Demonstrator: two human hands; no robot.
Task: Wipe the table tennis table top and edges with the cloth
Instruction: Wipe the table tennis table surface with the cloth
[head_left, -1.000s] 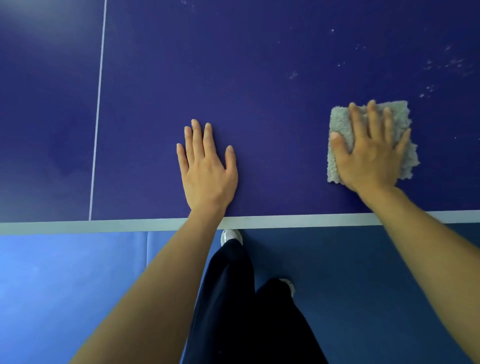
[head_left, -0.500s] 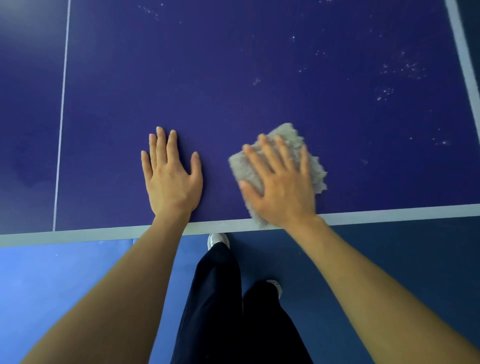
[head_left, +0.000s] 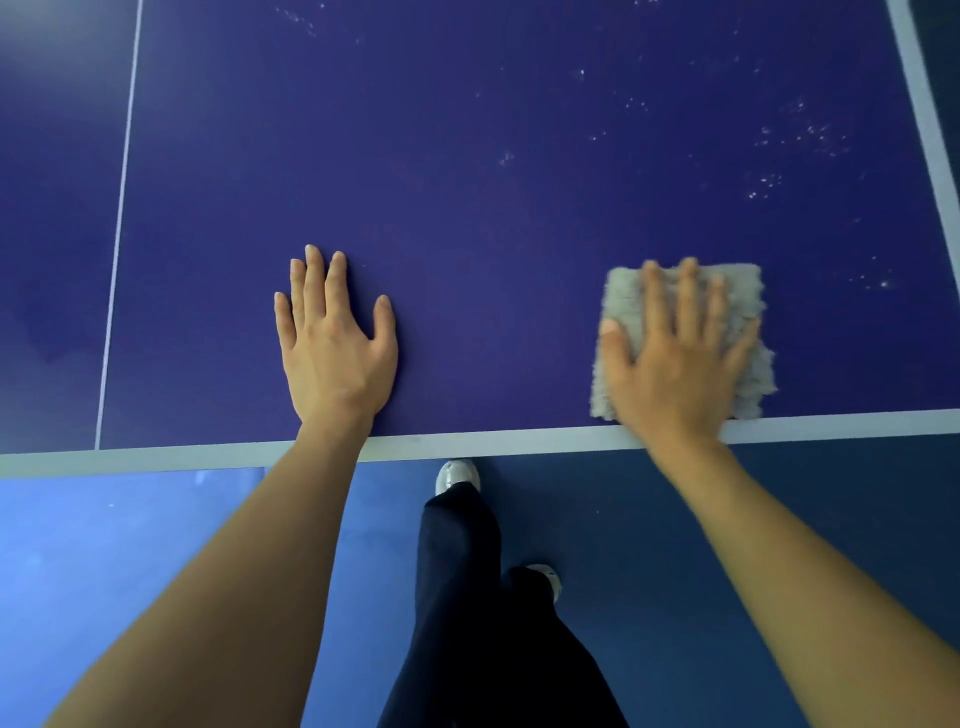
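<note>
The dark blue table tennis table (head_left: 493, 218) fills the upper part of the head view, with a pale line along its near edge (head_left: 467, 447) and another down its right edge. A fluffy grey cloth (head_left: 748, 291) lies flat on the top just inside the near line. My right hand (head_left: 675, 358) presses on the cloth with straight, spread fingers. My left hand (head_left: 332, 338) rests flat on the bare top, well left of the cloth, fingers straight.
White specks (head_left: 795, 135) dot the table top beyond and right of the cloth. A thin white centre line (head_left: 119, 228) runs away from me at the left. Below the near edge are the blue floor (head_left: 130, 545) and my legs (head_left: 467, 597) in dark trousers.
My right hand slid the cloth left, close to my left hand, then back right along the near edge. The left hand stayed flat in place.
</note>
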